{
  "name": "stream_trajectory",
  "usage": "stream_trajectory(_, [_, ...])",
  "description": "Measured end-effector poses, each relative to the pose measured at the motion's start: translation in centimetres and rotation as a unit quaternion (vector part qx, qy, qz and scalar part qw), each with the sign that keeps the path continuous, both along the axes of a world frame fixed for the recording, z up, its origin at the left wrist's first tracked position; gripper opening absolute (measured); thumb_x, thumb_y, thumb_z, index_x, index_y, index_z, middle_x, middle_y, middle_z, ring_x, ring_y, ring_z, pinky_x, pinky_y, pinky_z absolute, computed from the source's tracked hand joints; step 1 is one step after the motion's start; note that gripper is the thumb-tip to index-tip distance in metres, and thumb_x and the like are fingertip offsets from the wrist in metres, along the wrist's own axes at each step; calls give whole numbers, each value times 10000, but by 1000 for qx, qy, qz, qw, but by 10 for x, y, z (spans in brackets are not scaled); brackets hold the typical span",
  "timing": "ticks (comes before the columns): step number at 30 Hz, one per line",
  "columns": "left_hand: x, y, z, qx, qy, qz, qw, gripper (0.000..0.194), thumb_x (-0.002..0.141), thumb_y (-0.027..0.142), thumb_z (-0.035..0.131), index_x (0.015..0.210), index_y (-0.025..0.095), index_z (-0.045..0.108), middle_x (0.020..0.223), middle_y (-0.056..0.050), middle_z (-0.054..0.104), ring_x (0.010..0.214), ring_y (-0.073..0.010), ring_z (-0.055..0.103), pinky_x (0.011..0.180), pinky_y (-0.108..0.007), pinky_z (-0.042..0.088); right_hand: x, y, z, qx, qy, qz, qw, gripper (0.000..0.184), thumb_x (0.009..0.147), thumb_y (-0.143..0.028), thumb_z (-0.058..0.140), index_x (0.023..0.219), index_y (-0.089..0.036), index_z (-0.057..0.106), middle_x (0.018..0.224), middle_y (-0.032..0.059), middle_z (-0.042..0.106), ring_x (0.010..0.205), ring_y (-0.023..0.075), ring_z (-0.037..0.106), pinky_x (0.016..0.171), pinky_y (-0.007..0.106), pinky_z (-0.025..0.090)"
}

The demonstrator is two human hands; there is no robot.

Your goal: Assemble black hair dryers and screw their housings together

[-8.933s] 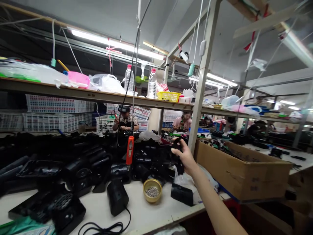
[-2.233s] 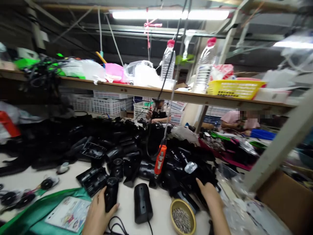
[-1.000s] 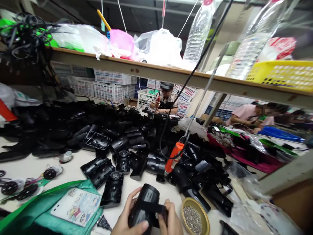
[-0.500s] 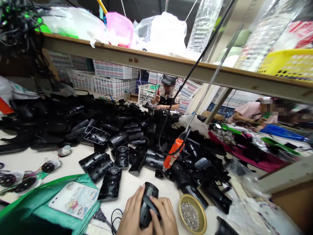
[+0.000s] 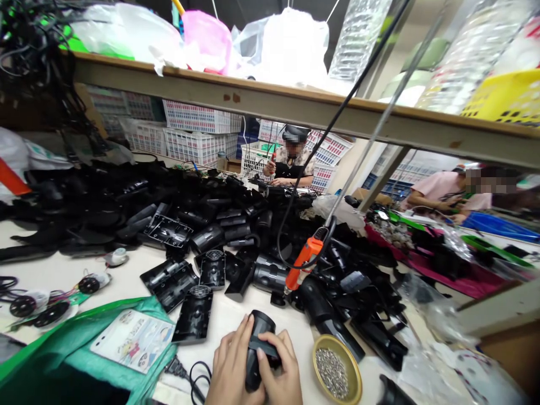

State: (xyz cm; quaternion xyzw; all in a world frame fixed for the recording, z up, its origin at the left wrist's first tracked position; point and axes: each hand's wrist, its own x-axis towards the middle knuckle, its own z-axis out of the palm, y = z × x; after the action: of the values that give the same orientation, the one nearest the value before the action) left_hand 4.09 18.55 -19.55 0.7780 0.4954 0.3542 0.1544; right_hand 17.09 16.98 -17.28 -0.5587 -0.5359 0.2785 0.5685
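Observation:
A black plastic cylindrical housing (image 5: pixel 263 322) is held low in the middle of the head view. My left hand (image 5: pixel 230 363) wraps its left side, fingers pointing up along it. My right hand (image 5: pixel 282 365) grips the right side, with thumb and fingers on a dark band-like piece (image 5: pixel 255 342) across the housing; whether that piece is separate I cannot tell. To the right of my hands stands a yellow bowl (image 5: pixel 358 376) of small metal screws (image 5: pixel 332 372). Above the hands hangs an orange electric screwdriver (image 5: pixel 304 260). Open black housing halves (image 5: pixel 193 315) lie to the left.
A big heap of black plastic parts (image 5: pixel 126 208) covers the table behind. Motors with wires (image 5: pixel 37 306), a green bag (image 5: pixel 139 306) and a power plug (image 5: pixel 174 365) are on the left. A shelf beam (image 5: pixel 261 107) crosses above. Two people (image 5: pixel 291 163) work beyond.
The view has shifted slightly, so the surroundings sit a little further right. Both hands keep hold of the housing, and the right fingers have shifted slightly on it.

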Motion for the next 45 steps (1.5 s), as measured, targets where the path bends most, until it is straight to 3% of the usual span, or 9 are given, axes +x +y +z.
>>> stream_trajectory(7, [2, -7, -8, 48, -65, 20, 997, 958, 832, 135, 629, 1630, 251, 113, 1532, -192, 483, 1305, -347, 539, 1025, -496, 509, 7, 0, 1, 3, -20, 32, 999, 230, 960, -431, 592, 1033, -275, 744, 878, 27, 566, 790, 205, 605, 734, 302, 506])
stream_trajectory(12, [2, -14, -12, -10, -54, 73, 996, 892, 851, 178, 557, 1627, 230, 121, 1538, -180, 499, 1256, -315, 643, 964, -431, 575, 9, 1, 0, -1, -37, 46, 998, 196, 957, -368, 583, 1043, -276, 733, 877, 24, 574, 800, 206, 600, 737, 302, 489])
stream_trajectory(18, [1, -15, -8, -22, -38, 61, 997, 858, 832, 185, 576, 1598, 257, 195, 1519, -144, 538, 1309, -321, 606, 995, -446, 563, 13, -2, 7, 17, -97, 43, 994, 202, 969, -297, 580, 1112, -314, 721, 929, 31, 580, 889, 222, 597, 811, 333, 493])
stream_trajectory(26, [4, -11, 5, 13, -14, 60, 998, 798, 891, 166, 511, 1603, 262, 163, 1457, -167, 569, 1246, -330, 630, 982, -493, 552, 21, -1, 24, 40, -202, 56, 977, 210, 970, -237, 593, 1133, -315, 700, 895, 19, 602, 872, 215, 604, 781, 327, 523])
stream_trajectory(30, [0, -11, 3, 2, -6, 46, 999, 856, 816, 168, 602, 1587, 270, 246, 1488, -154, 544, 1300, -344, 598, 1004, -477, 549, 16, -3, 19, 40, -219, 46, 974, 213, 988, -252, 577, 1162, -317, 682, 938, 28, 602, 895, 214, 609, 801, 334, 530])
stream_trajectory(34, [-9, -13, -3, -36, -9, 23, 999, 979, 731, 147, 696, 1593, 290, 256, 1552, -158, 479, 1373, -361, 541, 1037, -479, 543, 18, -9, 22, 43, -257, 15, 965, 262, 1011, -314, 547, 1246, -336, 659, 1115, 64, 602, 1050, 250, 601, 911, 392, 513])
stream_trajectory(38, [-18, -13, -9, -46, -21, 6, 999, 990, 751, 176, 734, 1598, 305, 239, 1542, -148, 497, 1391, -358, 523, 1090, -512, 506, 53, -15, 34, 46, -318, -41, 946, 297, 1008, -365, 563, 1295, -327, 631, 1137, 70, 639, 1070, 276, 618, 905, 399, 502])
stream_trajectory(43, [-20, -15, -8, -25, -20, 11, 999, 921, 783, 291, 725, 1588, 245, 280, 1524, -167, 523, 1367, -371, 546, 1075, -512, 514, 115, -25, 43, -14, -353, -100, 930, 229, 1020, -405, 526, 1169, -289, 655, 1061, 49, 688, 988, 266, 639, 858, 395, 497])
stream_trajectory(45, [-18, -16, -5, -16, -18, 16, 1000, 923, 791, 327, 720, 1585, 216, 264, 1536, -181, 508, 1381, -369, 533, 1083, -509, 508, 131, -33, 42, -67, -403, -118, 905, 223, 1001, -411, 538, 1107, -288, 691, 1039, 49, 694, 976, 281, 641, 842, 420, 486])
